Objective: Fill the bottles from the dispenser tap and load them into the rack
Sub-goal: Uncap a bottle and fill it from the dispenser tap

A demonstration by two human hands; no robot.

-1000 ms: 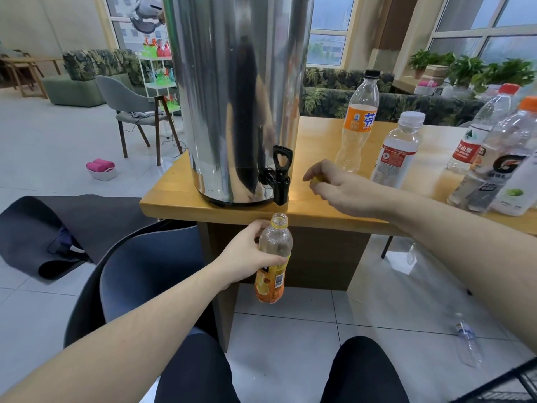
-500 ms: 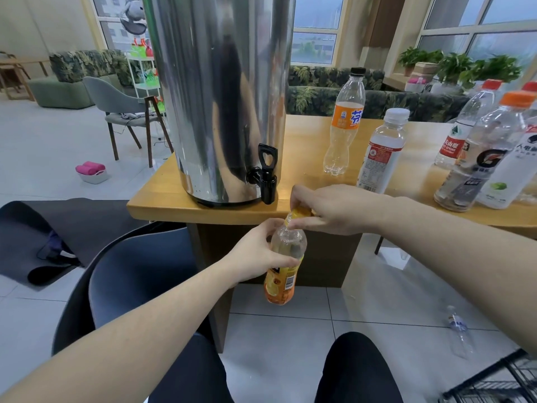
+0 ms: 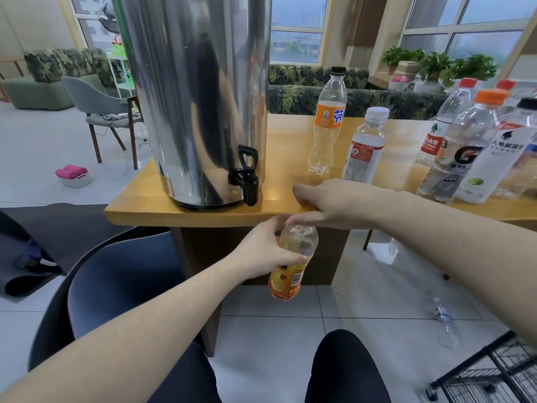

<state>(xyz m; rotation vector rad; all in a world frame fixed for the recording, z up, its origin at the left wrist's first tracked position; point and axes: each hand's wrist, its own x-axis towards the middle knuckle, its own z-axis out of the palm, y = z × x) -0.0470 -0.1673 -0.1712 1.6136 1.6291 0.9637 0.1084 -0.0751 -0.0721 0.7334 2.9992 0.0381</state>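
Dispenser (image 3: 197, 97): steel urn standing at the table's left end, at ten o'clock from the hands; its black tap (image 3: 246, 177) hangs over the table edge (image 3: 174, 215), nothing under it.
Left hand (image 3: 266, 251): fingers and thumb wrapped round the upper body of the orange-labelled bottle (image 3: 290, 266), holding it upright below the table edge, at five o'clock from the tap.
Right hand (image 3: 328, 203): fingertips curled round the yellow cap (image 3: 306, 209) on that bottle's neck, pinching it.
Step in hand: judged as screwing the cap on, so this bottle looks filled; its water level is hard to read.
Waiting bottles: a Fanta bottle (image 3: 328, 123) and a white-capped bottle (image 3: 366, 146) at twelve o'clock from the right hand, both capped; a cluster of other bottles (image 3: 465, 146) at two o'clock. Whether any hold water I cannot tell.
Floor: one loose bottle (image 3: 444, 321) lies at four o'clock.
Rack (image 3: 499, 370): black wire, at five o'clock in the corner; no bottle visible in the part that shows.
Left to do: loading this bottle, then likely most of the others.
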